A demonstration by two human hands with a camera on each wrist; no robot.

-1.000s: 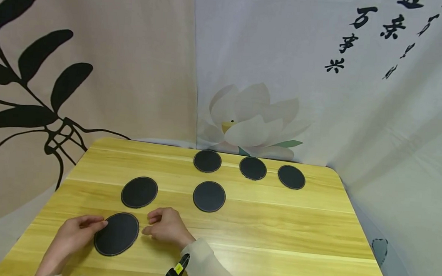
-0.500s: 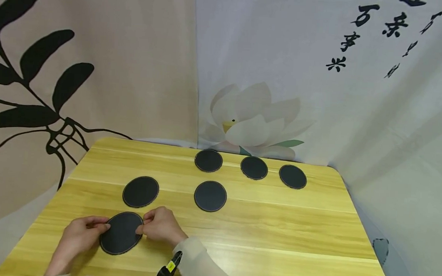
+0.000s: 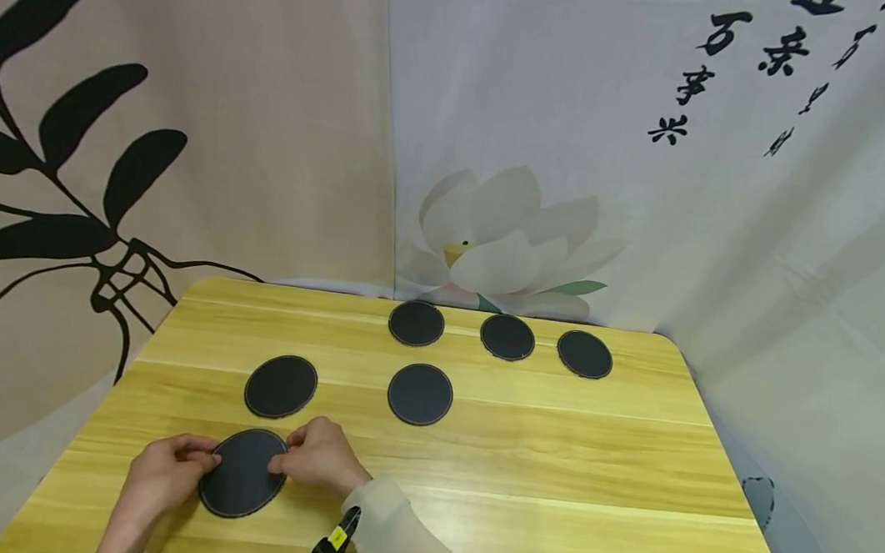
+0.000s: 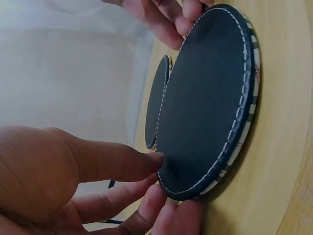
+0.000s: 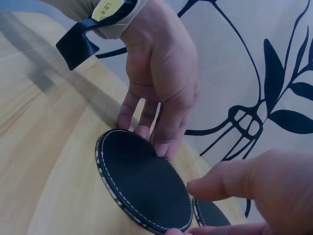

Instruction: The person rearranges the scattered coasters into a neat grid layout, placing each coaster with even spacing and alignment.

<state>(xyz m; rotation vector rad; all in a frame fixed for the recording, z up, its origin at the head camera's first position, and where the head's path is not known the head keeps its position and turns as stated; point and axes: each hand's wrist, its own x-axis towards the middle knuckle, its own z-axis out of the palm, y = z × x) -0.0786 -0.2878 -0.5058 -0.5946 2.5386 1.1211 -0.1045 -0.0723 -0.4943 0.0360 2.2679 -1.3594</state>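
Note:
Both of my hands hold one round black coaster [image 3: 242, 476] by opposite edges, low over the near left of the table. White stitching runs round its rim, and its underside edge is patterned, as the left wrist view shows. My left hand [image 3: 162, 477] pinches the left edge, thumb on top and fingers beneath. On the other side, my right hand [image 3: 324, 456] pinches the upper right edge between thumb and fingers. Just beyond lies another black coaster [image 3: 281, 387], and farther right a third coaster [image 3: 420, 394], both flat on the wood.
Three more black coasters, a left one [image 3: 416, 323], a middle one [image 3: 508, 337] and a right one [image 3: 584, 354], lie along the back edge of the wooden table [image 3: 553, 466]. Behind the table hangs a printed curtain [image 3: 270, 134]. A black strap camera [image 3: 334, 540] is on the right wrist.
My right hand has come in from beside the coaster and now pinches its right edge. The coaster and my left hand have shifted slightly right.

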